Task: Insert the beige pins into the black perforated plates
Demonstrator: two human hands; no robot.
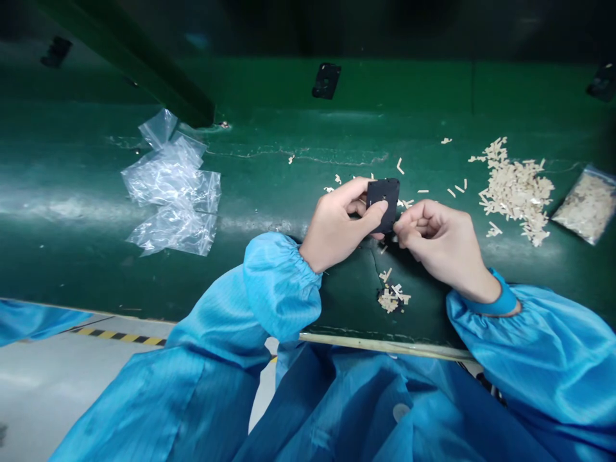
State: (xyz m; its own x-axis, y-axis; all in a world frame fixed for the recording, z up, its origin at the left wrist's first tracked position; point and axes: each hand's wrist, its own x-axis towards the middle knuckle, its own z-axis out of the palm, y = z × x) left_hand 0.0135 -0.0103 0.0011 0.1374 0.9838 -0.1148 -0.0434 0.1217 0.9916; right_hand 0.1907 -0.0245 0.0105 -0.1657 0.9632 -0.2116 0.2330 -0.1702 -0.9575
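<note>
My left hand [341, 221] is closed around a flat black plastic part [385, 208], thumb on its face and fingers behind, holding it tilted above the table. At the part's lower right edge, my right hand [436, 244] is pinched. A tiny pale bit shows near those fingertips, too small to name. Below the hands lies a small heap of cream-coloured strips [393, 298]. More loose strips are scattered behind the hands, and a larger pile of cream pieces [520, 189] sits to the right.
A clear zip bag of cream pieces [588, 204] lies far right. Crumpled clear plastic bags [176, 189] lie left on the green table [260, 144]. Another black part [326, 81] rests at the back. A green post [144, 64] stands back left. A blue sleeve [38, 319] shows at the left edge.
</note>
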